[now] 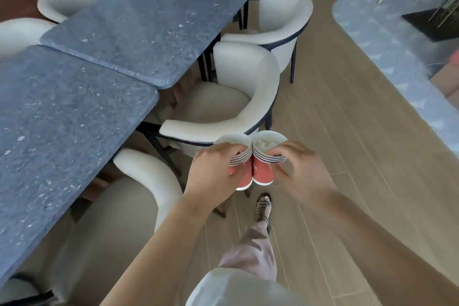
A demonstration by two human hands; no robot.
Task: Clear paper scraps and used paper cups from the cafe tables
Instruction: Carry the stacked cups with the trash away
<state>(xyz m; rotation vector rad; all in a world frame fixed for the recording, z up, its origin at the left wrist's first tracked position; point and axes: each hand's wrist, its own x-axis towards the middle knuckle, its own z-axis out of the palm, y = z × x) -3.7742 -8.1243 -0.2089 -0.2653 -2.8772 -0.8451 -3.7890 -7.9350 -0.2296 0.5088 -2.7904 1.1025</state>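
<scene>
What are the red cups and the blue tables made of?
The cups: probably paper, matte coral walls with thin rolled white rims, nested tightly. The tables: look like polished stone or terrazzo, blue-grey with pale flecks and glare; maybe imitation.

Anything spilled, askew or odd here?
Nothing spilled or damaged. The right stack, in the right hand, has crumpled paper stuffed in its top cup; the left stack, in the left hand, looks empty.

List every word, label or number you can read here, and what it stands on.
Small white print on the right cup stack, held by the right hand: too blurred to read.
Left cup stack, held by the left hand: no print shows.
Nothing else bears text.
</scene>
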